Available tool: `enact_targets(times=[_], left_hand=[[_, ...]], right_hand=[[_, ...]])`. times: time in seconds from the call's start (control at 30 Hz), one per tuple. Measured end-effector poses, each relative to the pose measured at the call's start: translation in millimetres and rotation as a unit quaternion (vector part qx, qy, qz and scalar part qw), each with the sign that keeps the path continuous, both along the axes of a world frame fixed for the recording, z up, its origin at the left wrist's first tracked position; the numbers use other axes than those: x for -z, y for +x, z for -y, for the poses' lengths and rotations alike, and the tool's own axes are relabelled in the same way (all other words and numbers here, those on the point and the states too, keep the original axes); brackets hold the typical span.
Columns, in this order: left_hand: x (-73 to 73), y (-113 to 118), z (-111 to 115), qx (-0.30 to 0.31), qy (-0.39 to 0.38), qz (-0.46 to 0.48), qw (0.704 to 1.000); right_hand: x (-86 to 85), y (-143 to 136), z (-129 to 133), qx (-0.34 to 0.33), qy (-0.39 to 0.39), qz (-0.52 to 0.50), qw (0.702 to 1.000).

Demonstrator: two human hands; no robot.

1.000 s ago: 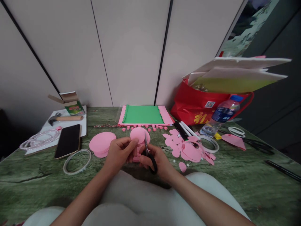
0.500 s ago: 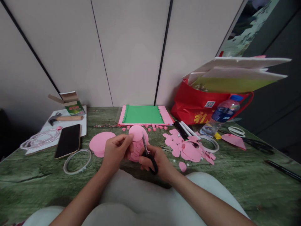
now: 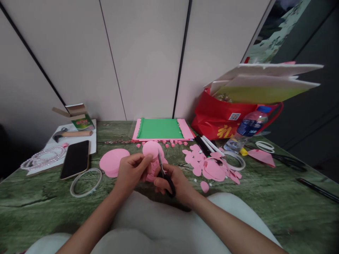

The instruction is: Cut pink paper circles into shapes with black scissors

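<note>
Between its thumb and fingers, my left hand (image 3: 134,170) pinches a round pink paper piece (image 3: 150,150) over the middle of the table. My right hand (image 3: 173,181) is wrapped round the handles of black scissors (image 3: 161,165); their blades point up and away, beside the right edge of the paper piece. Other pink paper pieces (image 3: 152,174) lie beneath and behind my hands, partly hidden. To the left of my left hand is a stack of larger pink circles (image 3: 113,160). Pink cutouts and scraps (image 3: 214,169) lie in a heap to the right.
A green sheet (image 3: 160,128) on pink paper lies at the back, with small pink rolls before it. Left are a phone (image 3: 75,159), tape roll (image 3: 86,182), hammer (image 3: 75,134) and beads (image 3: 43,157). Right stand a red bag (image 3: 212,118) and bottle (image 3: 247,128); a pen (image 3: 317,189) lies nearby.
The whole view has shifted slightly. The paper piece has turned a little in my left hand, and the scissors remain in my right hand beside it.
</note>
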State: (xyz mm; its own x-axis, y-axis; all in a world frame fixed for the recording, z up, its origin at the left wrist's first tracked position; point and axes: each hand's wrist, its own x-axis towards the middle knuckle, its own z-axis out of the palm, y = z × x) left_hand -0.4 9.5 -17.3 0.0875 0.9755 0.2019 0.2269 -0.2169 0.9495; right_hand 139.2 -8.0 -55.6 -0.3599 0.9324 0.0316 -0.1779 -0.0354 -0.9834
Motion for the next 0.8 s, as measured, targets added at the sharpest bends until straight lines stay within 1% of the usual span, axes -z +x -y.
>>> enact_targets(times=[0.17, 0.3, 0.5, 0.67, 0.8], left_hand=[[0.0, 0.2, 0.7, 0.032, 0.000, -0.037, 0.999], [0.1, 0.4, 0.6, 0.040, -0.004, -0.041, 0.998], [-0.5, 0.1, 0.2, 0.031, 0.000, -0.035, 0.999], [-0.6, 0.8, -0.3, 0.028, -0.014, 0.004, 1.000], [0.0, 0.3, -0.7, 0.009, -0.012, 0.026, 1.000]], right_hand=[[2.9, 0.1, -3.1, 0.019, 0.015, -0.028, 0.999], [1.7, 0.2, -3.7, 0.012, 0.020, -0.031, 0.999], [-0.1, -0.1, -3.4, 0.032, 0.017, -0.017, 0.999], [1.4, -0.1, -4.0, 0.039, 0.005, 0.001, 0.999], [2.5, 0.1, -4.0, 0.037, 0.001, 0.016, 0.999]])
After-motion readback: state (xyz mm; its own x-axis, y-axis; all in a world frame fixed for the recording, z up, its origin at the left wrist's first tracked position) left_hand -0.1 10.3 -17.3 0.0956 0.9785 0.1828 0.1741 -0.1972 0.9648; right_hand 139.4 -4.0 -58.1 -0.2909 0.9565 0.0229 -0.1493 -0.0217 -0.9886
